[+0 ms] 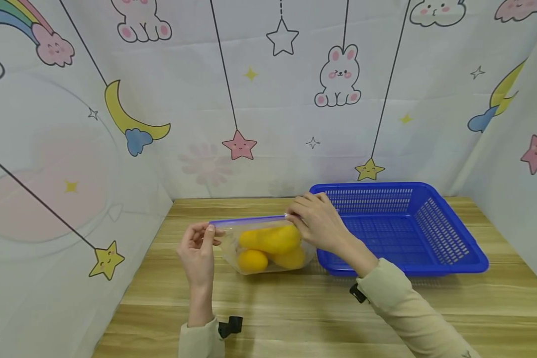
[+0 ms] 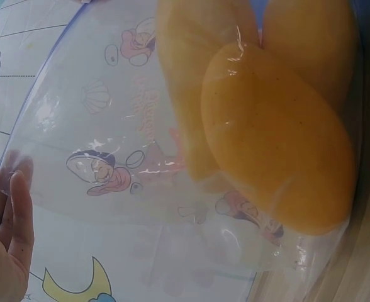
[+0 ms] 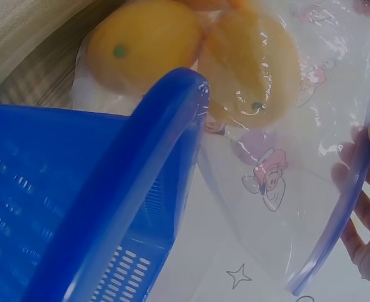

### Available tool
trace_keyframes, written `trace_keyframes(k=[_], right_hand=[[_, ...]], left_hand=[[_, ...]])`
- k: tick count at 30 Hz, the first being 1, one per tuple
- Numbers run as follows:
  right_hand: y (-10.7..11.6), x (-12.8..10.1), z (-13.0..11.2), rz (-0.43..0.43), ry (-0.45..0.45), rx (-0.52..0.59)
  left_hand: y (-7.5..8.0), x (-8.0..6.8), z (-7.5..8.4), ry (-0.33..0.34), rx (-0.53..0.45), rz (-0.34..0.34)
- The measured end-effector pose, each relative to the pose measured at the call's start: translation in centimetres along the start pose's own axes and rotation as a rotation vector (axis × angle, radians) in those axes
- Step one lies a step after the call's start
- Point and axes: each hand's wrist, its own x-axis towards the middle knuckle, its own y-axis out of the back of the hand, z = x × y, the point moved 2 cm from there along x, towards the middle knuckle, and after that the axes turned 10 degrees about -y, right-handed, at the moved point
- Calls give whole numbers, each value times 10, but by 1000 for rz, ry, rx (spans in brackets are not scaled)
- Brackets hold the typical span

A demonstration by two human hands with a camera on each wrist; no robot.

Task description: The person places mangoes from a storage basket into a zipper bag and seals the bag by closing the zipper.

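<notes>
A clear zip-top bag [image 1: 232, 248] with a purple-blue zip strip [image 1: 250, 219] stands on the table, holding several yellow-orange fruits [image 1: 268, 239]. Two of them show green stem spots in the right wrist view; their exact kind is unclear. My left hand [image 1: 198, 251] pinches the bag's top left corner between thumb and fingers. At the strip's other end, my right hand [image 1: 317, 221] grips the zip beside a small white piece. Cartoon prints mark the bag's film in both wrist views. The strip runs taut and nearly level between the hands.
A blue plastic basket [image 1: 402, 238] with slotted walls stands to the right, its near left rim close to the bag and under my right forearm. Behind the wooden table [image 1: 290, 318] hangs a white cloth [image 1: 196, 99] printed with stars, moons and rabbits.
</notes>
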Motion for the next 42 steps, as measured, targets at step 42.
trace_keyframes(k=[42], right_hand=[[7,-10,16,33,-5,3]], left_hand=[[1,2,-3,2,-17,18]])
